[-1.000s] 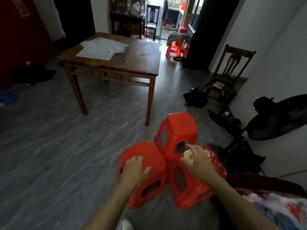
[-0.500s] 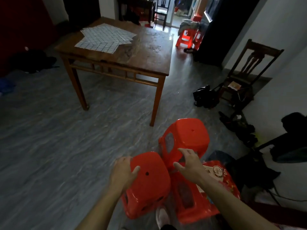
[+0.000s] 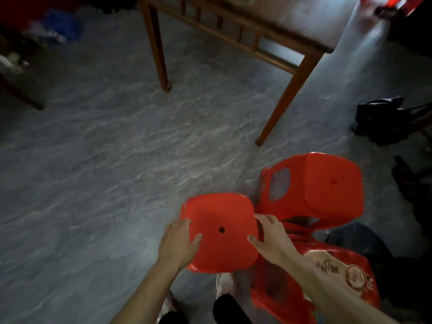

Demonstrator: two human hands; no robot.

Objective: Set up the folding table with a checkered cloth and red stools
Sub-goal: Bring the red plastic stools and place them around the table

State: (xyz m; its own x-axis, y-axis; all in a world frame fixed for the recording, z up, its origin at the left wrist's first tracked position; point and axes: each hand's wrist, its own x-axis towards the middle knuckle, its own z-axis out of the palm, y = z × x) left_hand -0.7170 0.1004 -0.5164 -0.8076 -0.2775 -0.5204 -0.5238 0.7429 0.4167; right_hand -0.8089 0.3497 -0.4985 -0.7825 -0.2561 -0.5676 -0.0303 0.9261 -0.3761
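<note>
Only the near corner of the wooden table (image 3: 301, 31) is seen at the top edge; two slim square legs and a railed apron show, the rest of the top is cut off, and no cloth can be made out on the visible part. A red plastic stool (image 3: 221, 232) is held low in the centre, above the grey streaked floor (image 3: 105, 160), its rounded-square glossy seat with a small centre hole turned to the camera; its legs are hidden behind the seat. The left hand (image 3: 177, 244) is clamped on the seat's left edge, thumb on top, fingers curled round the rim. The right hand (image 3: 272, 239) grips the right edge likewise, fingers spread and bent over the rim. Just beside it, to the right, a second red stool (image 3: 327, 190) is stacked on others, and a third stool (image 3: 292, 291) bearing round printed labels is partly hidden by the right forearm. Dark blurred items at the right edge cannot be identified.
</note>
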